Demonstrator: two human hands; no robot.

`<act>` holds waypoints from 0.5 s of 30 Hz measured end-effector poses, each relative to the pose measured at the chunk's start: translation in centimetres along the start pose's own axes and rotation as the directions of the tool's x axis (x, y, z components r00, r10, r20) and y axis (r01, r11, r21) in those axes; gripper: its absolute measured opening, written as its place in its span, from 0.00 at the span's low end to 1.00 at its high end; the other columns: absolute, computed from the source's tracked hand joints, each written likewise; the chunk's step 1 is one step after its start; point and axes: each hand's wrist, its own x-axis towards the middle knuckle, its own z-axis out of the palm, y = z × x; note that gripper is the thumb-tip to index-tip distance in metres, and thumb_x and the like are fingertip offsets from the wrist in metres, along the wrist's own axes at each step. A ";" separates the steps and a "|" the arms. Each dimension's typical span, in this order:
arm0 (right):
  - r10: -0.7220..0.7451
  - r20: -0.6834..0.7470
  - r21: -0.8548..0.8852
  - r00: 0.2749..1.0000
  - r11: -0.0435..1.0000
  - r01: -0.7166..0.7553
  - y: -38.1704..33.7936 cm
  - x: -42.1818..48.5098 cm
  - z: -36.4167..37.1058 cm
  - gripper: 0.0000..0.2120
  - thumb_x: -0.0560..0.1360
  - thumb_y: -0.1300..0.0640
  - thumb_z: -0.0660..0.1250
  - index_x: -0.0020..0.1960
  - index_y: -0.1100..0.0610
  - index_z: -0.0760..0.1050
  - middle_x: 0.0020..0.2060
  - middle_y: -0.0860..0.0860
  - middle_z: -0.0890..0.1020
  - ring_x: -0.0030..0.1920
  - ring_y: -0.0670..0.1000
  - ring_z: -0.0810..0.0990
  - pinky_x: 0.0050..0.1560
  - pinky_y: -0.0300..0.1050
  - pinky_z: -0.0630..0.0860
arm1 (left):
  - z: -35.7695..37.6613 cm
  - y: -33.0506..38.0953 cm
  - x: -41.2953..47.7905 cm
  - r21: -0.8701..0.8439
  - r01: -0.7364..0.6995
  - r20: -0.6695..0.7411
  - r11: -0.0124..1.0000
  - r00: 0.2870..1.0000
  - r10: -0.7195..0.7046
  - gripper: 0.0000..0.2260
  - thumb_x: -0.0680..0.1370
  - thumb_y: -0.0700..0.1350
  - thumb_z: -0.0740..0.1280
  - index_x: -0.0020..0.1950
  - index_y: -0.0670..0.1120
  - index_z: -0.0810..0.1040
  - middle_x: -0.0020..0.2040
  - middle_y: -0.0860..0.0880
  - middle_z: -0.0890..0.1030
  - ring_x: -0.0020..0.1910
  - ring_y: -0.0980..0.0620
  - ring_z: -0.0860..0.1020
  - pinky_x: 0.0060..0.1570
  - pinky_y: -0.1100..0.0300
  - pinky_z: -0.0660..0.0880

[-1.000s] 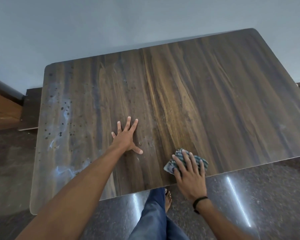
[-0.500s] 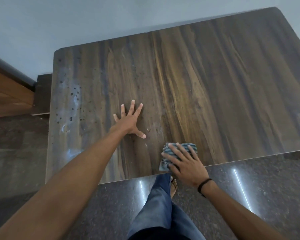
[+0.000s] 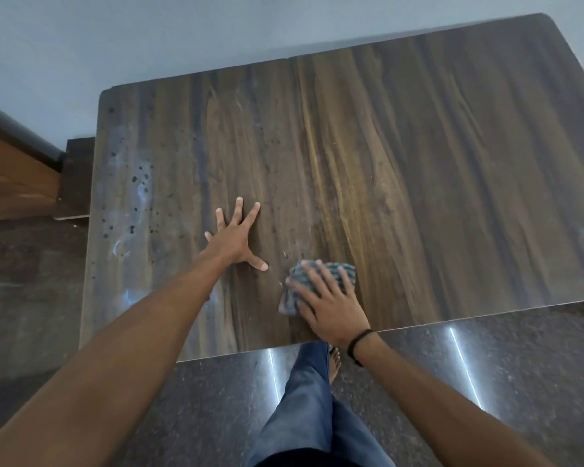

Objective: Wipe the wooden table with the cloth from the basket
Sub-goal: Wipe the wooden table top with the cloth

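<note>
Hands both lie flat: the left hand (image 3: 233,241), fingers spread, braces on the bench (image 3: 452,163); the right hand (image 3: 331,308) presses straight fingers onto the folded cloth (image 3: 288,299) near the front edge. Dark spots (image 3: 139,183) lie leftward, beyond the left hand.

My left hand (image 3: 231,241) lies flat on the dark brown, streaky-grained wooden table (image 3: 418,163), its fingers (image 3: 238,210) spread wide and the thumb pointing right. Just beside it, near the table's front edge, my right hand (image 3: 331,305) presses down with straight fingers on a folded grey-blue ribbed cloth (image 3: 338,269). A thin black band (image 3: 358,343) circles that wrist. Small dark spots and pale smears (image 3: 139,180) mark the table's left part. Below the edge I see my blue jeans leg (image 3: 311,399) and bare foot (image 3: 334,360) on the glossy dark speckled stone floor (image 3: 503,382).
</note>
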 end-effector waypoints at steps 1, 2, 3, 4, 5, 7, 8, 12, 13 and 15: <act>-0.137 0.024 -0.034 0.990 0.990 0.138 0.9 -0.8 -0.1 0.24 0.85 0.39 0.45 0.80 0.36 0.53 0.82 0.47 0.53 0.82 0.54 0.49 0.78 0.63 0.43 | 0.0 0.0 0.0 0.000 -0.001 0.000 1.000 1.000 0.001 0.68 0.56 0.63 0.83 0.77 0.66 0.32 0.77 0.58 0.25 0.77 0.35 0.31 0.66 0.21 0.49; -0.207 0.017 -0.065 0.978 0.976 0.208 2.4 -1.0 -0.3 0.23 0.85 0.39 0.44 0.80 0.36 0.53 0.82 0.47 0.54 0.82 0.54 0.50 0.78 0.62 0.45 | 0.0 0.0 0.0 -0.001 -0.006 -0.006 1.000 1.000 0.006 0.68 0.56 0.63 0.83 0.77 0.66 0.33 0.77 0.57 0.25 0.77 0.35 0.31 0.66 0.21 0.49; -0.204 -0.004 -0.084 0.979 0.976 0.203 3.7 -0.5 -0.6 0.23 0.85 0.39 0.44 0.80 0.36 0.53 0.82 0.47 0.54 0.81 0.53 0.51 0.78 0.62 0.45 | 0.1 0.0 0.0 -0.001 -0.011 -0.014 1.000 1.000 0.011 0.68 0.56 0.63 0.83 0.78 0.66 0.33 0.77 0.57 0.26 0.77 0.34 0.31 0.66 0.21 0.50; -0.116 -0.036 -0.070 0.993 0.991 0.113 4.5 0.5 -1.1 0.23 0.85 0.39 0.44 0.80 0.36 0.53 0.82 0.46 0.55 0.81 0.53 0.50 0.78 0.61 0.44 | 0.0 0.0 -0.1 -0.002 -0.011 -0.016 1.000 1.000 0.011 0.68 0.56 0.63 0.83 0.78 0.65 0.33 0.77 0.57 0.26 0.77 0.34 0.31 0.66 0.21 0.50; 0.045 -0.059 -0.015 0.997 0.999 -0.046 4.6 1.6 -1.8 0.24 0.84 0.39 0.45 0.80 0.35 0.52 0.82 0.46 0.54 0.82 0.53 0.48 0.79 0.61 0.41 | -0.1 0.0 -0.1 -0.003 -0.011 -0.012 1.000 1.000 0.011 0.68 0.57 0.63 0.83 0.78 0.65 0.33 0.77 0.57 0.26 0.77 0.34 0.31 0.66 0.21 0.50; 0.235 -0.035 0.063 0.971 0.970 -0.233 2.9 3.3 -2.3 0.25 0.84 0.39 0.45 0.80 0.36 0.52 0.82 0.46 0.51 0.82 0.53 0.45 0.78 0.61 0.37 | -0.2 0.1 -0.1 -0.005 -0.008 -0.006 1.000 1.000 0.008 0.68 0.57 0.62 0.83 0.78 0.65 0.33 0.77 0.57 0.26 0.77 0.34 0.32 0.66 0.21 0.49; 0.185 -0.020 0.058 0.983 0.981 -0.183 1.8 3.2 -1.9 0.25 0.84 0.39 0.45 0.80 0.36 0.52 0.82 0.47 0.51 0.82 0.54 0.46 0.78 0.63 0.38 | -0.1 0.0 -0.1 -0.002 -0.008 -0.005 1.000 1.000 0.008 0.68 0.57 0.62 0.83 0.78 0.65 0.33 0.77 0.57 0.26 0.77 0.34 0.32 0.66 0.21 0.49; -0.294 0.058 -0.055 0.954 0.953 0.297 4.8 0.9 -1.6 0.24 0.84 0.38 0.43 0.79 0.35 0.52 0.82 0.46 0.54 0.81 0.53 0.52 0.78 0.63 0.46 | 0.2 -0.3 0.2 0.003 -0.024 -0.019 1.000 1.000 0.024 0.68 0.57 0.63 0.82 0.78 0.65 0.33 0.77 0.57 0.25 0.77 0.34 0.32 0.67 0.21 0.50; -0.265 0.041 -0.053 0.963 0.962 0.267 6.0 1.7 -2.0 0.24 0.84 0.38 0.42 0.80 0.34 0.51 0.82 0.45 0.53 0.81 0.53 0.50 0.79 0.63 0.45 | 0.2 -0.2 0.3 0.000 -0.023 -0.024 1.000 0.999 0.023 0.68 0.57 0.63 0.83 0.78 0.65 0.32 0.77 0.57 0.25 0.77 0.34 0.32 0.67 0.21 0.50; 0.038 -0.022 0.026 0.999 0.999 -0.037 6.2 4.2 -2.9 0.24 0.84 0.38 0.43 0.80 0.35 0.50 0.82 0.44 0.50 0.82 0.53 0.46 0.79 0.61 0.40 | 0.2 -0.2 0.2 -0.001 -0.018 -0.029 1.000 0.999 0.018 0.68 0.56 0.63 0.83 0.77 0.66 0.32 0.77 0.58 0.25 0.77 0.34 0.32 0.67 0.21 0.50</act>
